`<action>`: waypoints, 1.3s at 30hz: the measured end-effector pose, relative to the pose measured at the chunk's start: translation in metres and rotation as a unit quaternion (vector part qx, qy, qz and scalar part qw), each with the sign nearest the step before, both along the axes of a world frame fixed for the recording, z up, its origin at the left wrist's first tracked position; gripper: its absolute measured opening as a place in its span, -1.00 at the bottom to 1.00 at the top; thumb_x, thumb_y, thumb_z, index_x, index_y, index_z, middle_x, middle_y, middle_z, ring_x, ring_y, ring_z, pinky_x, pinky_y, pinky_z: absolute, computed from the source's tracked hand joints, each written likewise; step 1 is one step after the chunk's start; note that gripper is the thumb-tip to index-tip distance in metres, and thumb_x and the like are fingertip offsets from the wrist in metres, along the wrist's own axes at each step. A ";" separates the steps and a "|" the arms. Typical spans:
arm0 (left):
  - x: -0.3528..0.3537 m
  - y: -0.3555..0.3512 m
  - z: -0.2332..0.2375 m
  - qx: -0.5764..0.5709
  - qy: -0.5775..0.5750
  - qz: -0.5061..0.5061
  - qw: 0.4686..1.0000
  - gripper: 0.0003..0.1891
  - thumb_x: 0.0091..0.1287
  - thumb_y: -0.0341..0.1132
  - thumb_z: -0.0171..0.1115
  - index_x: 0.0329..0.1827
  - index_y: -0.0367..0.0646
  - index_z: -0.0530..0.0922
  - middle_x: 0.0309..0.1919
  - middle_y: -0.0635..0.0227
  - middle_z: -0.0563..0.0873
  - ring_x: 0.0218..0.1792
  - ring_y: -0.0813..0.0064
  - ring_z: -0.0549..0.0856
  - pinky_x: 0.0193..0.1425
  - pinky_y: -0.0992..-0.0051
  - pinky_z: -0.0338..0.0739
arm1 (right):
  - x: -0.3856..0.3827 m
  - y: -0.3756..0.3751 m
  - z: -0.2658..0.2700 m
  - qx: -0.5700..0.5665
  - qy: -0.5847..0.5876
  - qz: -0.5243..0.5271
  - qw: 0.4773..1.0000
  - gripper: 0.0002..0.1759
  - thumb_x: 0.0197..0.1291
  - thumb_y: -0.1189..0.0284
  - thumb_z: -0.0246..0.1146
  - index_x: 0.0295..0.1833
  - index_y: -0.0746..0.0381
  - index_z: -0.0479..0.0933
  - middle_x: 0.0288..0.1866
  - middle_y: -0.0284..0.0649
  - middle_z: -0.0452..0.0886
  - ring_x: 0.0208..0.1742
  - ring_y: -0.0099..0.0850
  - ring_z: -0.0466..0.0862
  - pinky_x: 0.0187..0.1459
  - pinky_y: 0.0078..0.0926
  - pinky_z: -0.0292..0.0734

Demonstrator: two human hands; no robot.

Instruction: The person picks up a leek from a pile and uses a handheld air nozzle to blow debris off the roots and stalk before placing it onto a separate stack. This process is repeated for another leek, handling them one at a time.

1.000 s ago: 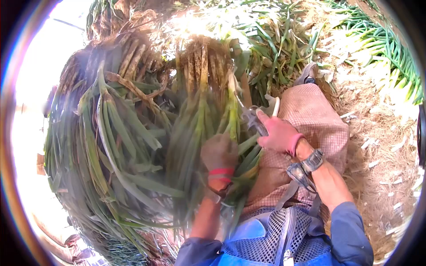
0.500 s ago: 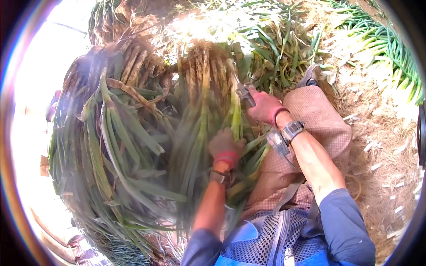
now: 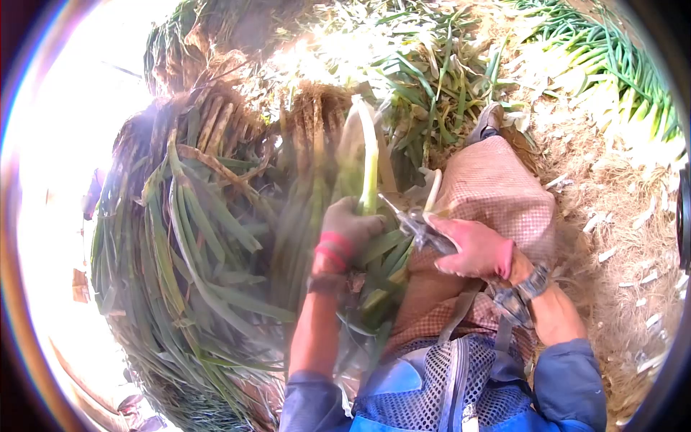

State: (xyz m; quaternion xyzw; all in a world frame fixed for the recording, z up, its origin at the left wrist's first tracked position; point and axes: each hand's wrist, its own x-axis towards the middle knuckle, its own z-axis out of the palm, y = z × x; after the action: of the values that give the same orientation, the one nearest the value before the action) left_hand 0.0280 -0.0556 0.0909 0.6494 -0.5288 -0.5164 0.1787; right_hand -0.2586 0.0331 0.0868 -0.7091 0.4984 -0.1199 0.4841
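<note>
My left hand [image 3: 349,225], in a dark glove with a red cuff, is closed round a green onion [image 3: 371,162] whose pale, cleaned stalk stands up above the fist. To its right, my right hand [image 3: 471,247], in a pink glove, grips a dark metal cutting tool [image 3: 417,225], with the blade pointing up and left toward the onion. A pale peeled strip [image 3: 433,191] stands out just above the tool. Left of my left hand lies a large heap of untrimmed green onions [image 3: 194,237], with brown roots at the top.
Cleaned green onions [image 3: 619,72] lie in a row at the upper right. Leaf scraps [image 3: 432,65] are piled at the top centre. Dry roots and white bits cover the ground [image 3: 612,288] at the right. A checked cloth [image 3: 497,180] covers the leg.
My right hand with the tool has moved down and right, away from the onion's root end. My left hand has shifted slightly left and up, and the onion's white stalk now shows bare.
</note>
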 end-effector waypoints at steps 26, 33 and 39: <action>-0.023 0.009 -0.003 -0.277 -0.280 -0.123 0.911 -0.51 0.35 -0.17 0.54 0.26 -0.21 0.71 0.08 0.03 0.84 0.10 0.09 0.84 0.22 0.20 0.71 | -0.005 0.040 0.025 -0.010 0.004 -0.088 0.996 0.05 0.18 0.16 0.39 0.73 0.31 0.19 0.37 0.23 0.62 0.32 0.10 0.69 0.38 -0.14 0.57; -0.024 0.006 -0.042 0.023 -0.188 -0.190 0.963 -0.56 0.30 -0.09 0.47 0.16 -0.12 0.78 -0.05 0.00 0.86 0.00 0.04 0.85 0.06 0.19 0.71 | 0.020 0.029 0.030 0.009 -0.025 -0.068 0.997 0.03 0.20 0.17 0.38 0.72 0.34 0.18 0.42 0.29 0.58 0.39 0.16 0.64 0.47 -0.11 0.49; -0.064 0.043 -0.075 -0.052 0.033 -0.262 0.963 -0.64 0.36 -0.27 0.49 0.17 -0.17 0.76 -0.14 0.22 0.88 -0.18 0.44 0.79 0.02 0.33 0.70 | 0.024 0.013 0.009 -0.089 0.029 -0.133 0.987 0.01 0.21 0.19 0.37 0.72 0.31 0.19 0.22 0.27 0.68 0.18 0.19 0.72 0.28 -0.03 0.61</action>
State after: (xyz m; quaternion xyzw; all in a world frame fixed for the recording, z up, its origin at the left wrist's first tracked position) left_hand -0.0362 -0.0124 0.0162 0.4602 -0.7006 -0.5382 0.0880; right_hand -0.2343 0.0457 0.0957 -0.6796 0.5898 -0.2065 0.3844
